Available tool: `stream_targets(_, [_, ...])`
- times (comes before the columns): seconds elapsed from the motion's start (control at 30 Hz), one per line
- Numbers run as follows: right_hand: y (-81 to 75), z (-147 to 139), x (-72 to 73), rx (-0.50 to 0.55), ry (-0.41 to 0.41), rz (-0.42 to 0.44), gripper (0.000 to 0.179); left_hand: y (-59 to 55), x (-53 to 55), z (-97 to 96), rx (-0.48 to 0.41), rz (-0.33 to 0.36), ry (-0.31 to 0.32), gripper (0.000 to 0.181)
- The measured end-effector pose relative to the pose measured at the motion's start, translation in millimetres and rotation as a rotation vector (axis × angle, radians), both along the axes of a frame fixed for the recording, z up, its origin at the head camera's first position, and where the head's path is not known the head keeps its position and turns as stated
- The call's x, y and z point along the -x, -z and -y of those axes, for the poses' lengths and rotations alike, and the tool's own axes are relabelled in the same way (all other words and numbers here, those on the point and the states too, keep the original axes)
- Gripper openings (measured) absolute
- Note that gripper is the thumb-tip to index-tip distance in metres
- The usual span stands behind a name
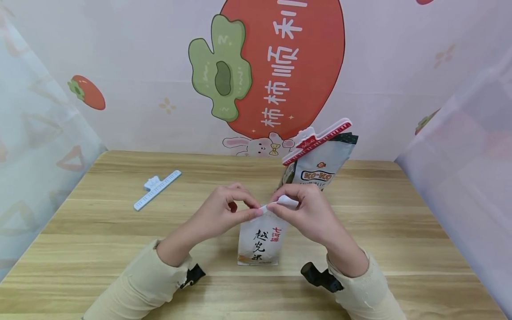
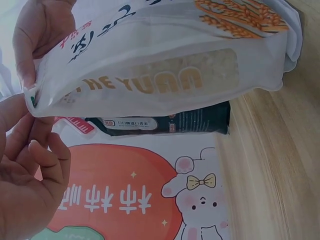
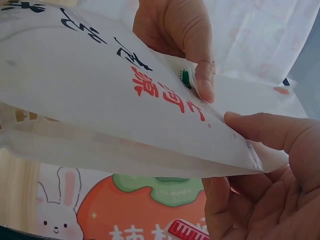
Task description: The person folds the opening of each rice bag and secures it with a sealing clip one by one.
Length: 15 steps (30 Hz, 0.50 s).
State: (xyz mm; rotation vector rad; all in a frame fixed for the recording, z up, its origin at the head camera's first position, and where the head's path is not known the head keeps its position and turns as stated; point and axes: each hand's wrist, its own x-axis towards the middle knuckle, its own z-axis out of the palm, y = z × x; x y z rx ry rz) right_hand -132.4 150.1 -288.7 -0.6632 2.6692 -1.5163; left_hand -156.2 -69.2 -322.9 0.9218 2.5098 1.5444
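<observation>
A small white rice bag (image 1: 260, 242) with black and red characters stands upright on the table, its clear side window showing pale grains in the left wrist view. At its top edge my left hand (image 1: 218, 211) pinches the left part between thumb and fingers. My right hand (image 1: 308, 211) pinches the right part of the same edge, thumb on the near face and fingers behind, as the right wrist view shows. A white flap of the top sticks up beside the right fingers. In the left wrist view the bag (image 2: 150, 75) slants between both hands.
Behind the right hand stands a KO-KO bag (image 1: 320, 166) with a red and white sealing clip (image 1: 318, 141) across its top. A light blue sealing clip (image 1: 157, 189) lies on the wooden table (image 1: 80, 249) at left. A printed cloth backdrop (image 1: 144, 115) rises behind the table.
</observation>
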Motion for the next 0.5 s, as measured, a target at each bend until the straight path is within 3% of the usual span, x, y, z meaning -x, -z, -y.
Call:
stream_targets(0.2, [2.4, -0.3, 1.5, -0.046, -0.033, 0.017, 0.003, 1.8, -2.3, -2.7, -0.017, -0.069, -0.015, 0.006])
stream_targets(0.5, [5.4, 0.1, 1.5, -0.059, -0.036, -0.059, 0.004, 7.0, -6.4, -7.7, -0.046, -0.109, -0.041, 0.007])
